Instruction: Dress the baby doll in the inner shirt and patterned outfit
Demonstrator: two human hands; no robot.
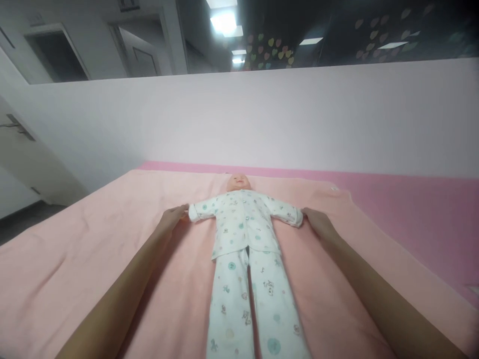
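A baby doll (243, 234) in white printed pyjamas lies on its back on a pale pink blanket (93, 259), head away from me, arms spread wide. My left hand (172, 218) is closed on the end of the doll's sleeve on the left side. On the other side, my right hand (317, 223) grips the end of the other sleeve. Both of my forearms reach in from the bottom of the view, one on each side of the doll's legs.
The blanket covers a darker pink mat (411, 199) that shows at the back and right. A low white partition wall (262, 119) stands just behind the mat. A door with a handle (17, 127) is at the far left.
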